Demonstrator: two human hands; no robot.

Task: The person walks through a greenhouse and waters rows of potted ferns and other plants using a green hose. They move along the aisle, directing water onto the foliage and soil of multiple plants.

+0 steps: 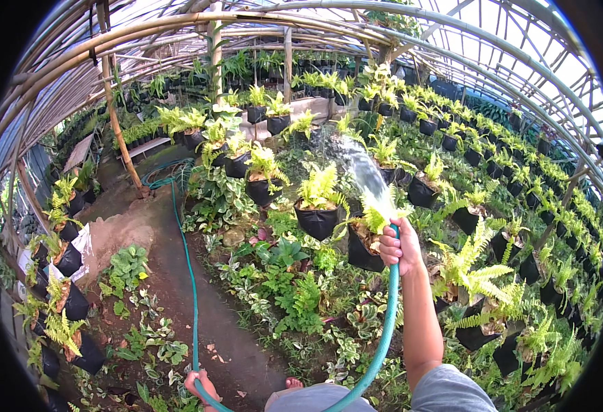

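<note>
My right hand (402, 248) is raised in the middle of the view, closed around a teal garden hose (386, 323) close to its outlet. From there a stream of water (369, 172) shoots forward and slightly left, breaking into spray over the ferns. Low at the bottom left, my left hand (204, 388) grips the same hose, which loops between both hands past my body. Just left of my right hand hangs a fern in a black grow bag (364, 252). Another bagged fern (317, 221) hangs a little farther left.
Rows of hanging bagged ferns (476, 216) fill the right side. More bags (74, 302) line the left. A dirt path (226, 329) carries the hose back to a coil (171, 172) near a leaning pole (120, 130). Leafy ground plants (287, 261) grow below; bamboo arches (246, 19) curve overhead.
</note>
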